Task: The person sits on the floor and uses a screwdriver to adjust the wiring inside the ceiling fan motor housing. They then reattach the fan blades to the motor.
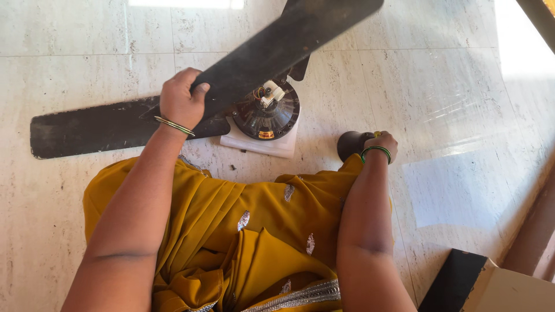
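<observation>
A dark ceiling fan lies on the floor, its round motor housing (267, 115) resting on a white foam block (263, 144). My left hand (180, 99) grips one long dark blade (272, 49) near its root; that blade runs up to the top right. A second blade (98, 128) stretches out flat to the left. My right hand (381, 141) rests on a small dark dome-shaped cup (351, 143) standing on the floor to the right of the motor; something small and yellow shows at my fingertips. White connectors and coloured wires sit on top of the motor.
I sit on a pale marble floor (451, 86) with mustard-yellow cloth (248, 231) over my lap. A cardboard box with a black side (480, 283) stands at the bottom right. Dark wooden trim (535, 231) runs along the right edge.
</observation>
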